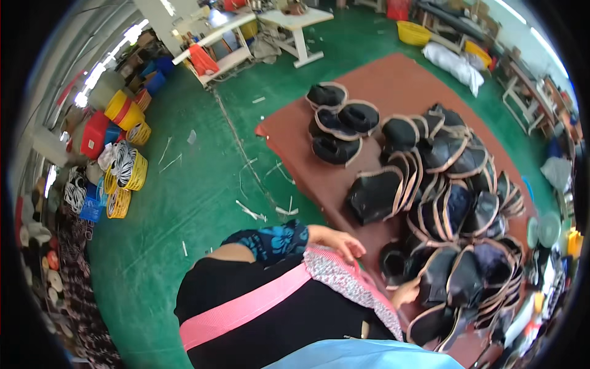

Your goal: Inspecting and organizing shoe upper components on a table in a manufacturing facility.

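On the brown-covered table (393, 80) lie piles of black shoe uppers (452, 212) with tan edges and dark, fuzzy-looking linings. My left hand (341, 243), below a blue patterned sleeve, is held in front of my body above the pink-edged apron (344, 270). Its fingers are loosely spread, with nothing seen in them. At the near side of the piles, my right hand (405, 294) has its fingers together at the edge of a black shoe upper (437, 277). The apron partly hides that hand and its wrist.
A smaller group of shoe uppers (335, 123) sits at the table's far left. Yellow baskets (136, 172) and red tubs (93, 135) stand along the left side. A white worktable (295, 18) is at the back. White strips (251, 211) litter the green floor (166, 246).
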{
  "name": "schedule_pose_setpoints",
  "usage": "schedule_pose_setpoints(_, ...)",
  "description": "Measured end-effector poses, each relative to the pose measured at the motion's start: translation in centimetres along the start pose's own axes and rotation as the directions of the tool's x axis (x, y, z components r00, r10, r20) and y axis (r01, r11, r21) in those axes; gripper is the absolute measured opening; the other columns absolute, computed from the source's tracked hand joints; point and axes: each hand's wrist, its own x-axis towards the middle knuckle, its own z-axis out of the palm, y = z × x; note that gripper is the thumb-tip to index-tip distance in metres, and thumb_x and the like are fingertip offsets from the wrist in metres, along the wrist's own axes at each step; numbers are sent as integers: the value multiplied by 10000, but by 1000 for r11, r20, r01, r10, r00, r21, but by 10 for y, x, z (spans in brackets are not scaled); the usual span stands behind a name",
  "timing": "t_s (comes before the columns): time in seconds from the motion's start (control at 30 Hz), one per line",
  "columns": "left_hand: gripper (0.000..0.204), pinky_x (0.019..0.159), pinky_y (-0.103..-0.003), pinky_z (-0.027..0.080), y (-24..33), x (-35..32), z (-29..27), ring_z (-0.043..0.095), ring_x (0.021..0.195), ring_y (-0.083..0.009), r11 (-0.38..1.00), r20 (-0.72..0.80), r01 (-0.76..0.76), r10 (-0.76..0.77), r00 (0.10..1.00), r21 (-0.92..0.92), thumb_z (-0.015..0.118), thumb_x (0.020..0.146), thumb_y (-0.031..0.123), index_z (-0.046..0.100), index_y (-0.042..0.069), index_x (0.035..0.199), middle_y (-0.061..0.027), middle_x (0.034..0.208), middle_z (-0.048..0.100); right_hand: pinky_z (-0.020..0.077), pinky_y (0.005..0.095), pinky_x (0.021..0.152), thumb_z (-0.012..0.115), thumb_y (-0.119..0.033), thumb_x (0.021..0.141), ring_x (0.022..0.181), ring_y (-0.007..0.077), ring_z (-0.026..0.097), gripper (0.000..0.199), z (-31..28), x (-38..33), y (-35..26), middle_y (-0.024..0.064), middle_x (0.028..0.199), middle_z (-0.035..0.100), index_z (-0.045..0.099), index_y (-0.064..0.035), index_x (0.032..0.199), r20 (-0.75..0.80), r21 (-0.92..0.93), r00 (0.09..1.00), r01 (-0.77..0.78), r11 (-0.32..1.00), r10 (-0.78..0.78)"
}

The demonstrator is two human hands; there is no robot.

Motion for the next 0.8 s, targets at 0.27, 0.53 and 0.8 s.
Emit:
schedule_pose_setpoints(0.27, 291, 875, -330, 618, -45, -76, -55, 762, 1034, -172, 783, -769, -368, -210, 603, -502, 749, 1066, 256, 709, 120, 1320, -75, 1217, 806, 607, 400, 681, 901, -324, 965, 877, 300, 764, 917, 71, -122, -32, 195, 1344, 713, 383, -10, 1654, -84, 553, 859, 461, 694, -504)
schedule_pose_setpoints(0.53, 418, 868, -306, 614, -33, -125, -268, 743, 1041, -146, 907, -948, -372, -77, 308, -195, 759, 1057, 135, 605, 108, 1444, -59, 1225, 768, 566, 436, 1011, 856, -352, 995, 1235, 293, 633, 982, 65, -161, -78, 188, 1467, 618, 286, 18, 1704, 329, 513, 944, -155, 845, -26)
schedule_pose_setpoints(0.8, 437, 957, -363, 608, 54, -181, -551, 705, 1124, -211, 877, -873, -82, 480, 86, 474, 765, 988, 31, 639, 61, 1406, -109, 1287, 709, 567, 481, 917, 691, -283, 1049, 1071, 375, 701, 320, 117, -257, -172, 211, 1087, 753, 748, -9, 1202, 657, 61, 571, 611, 789, -493)
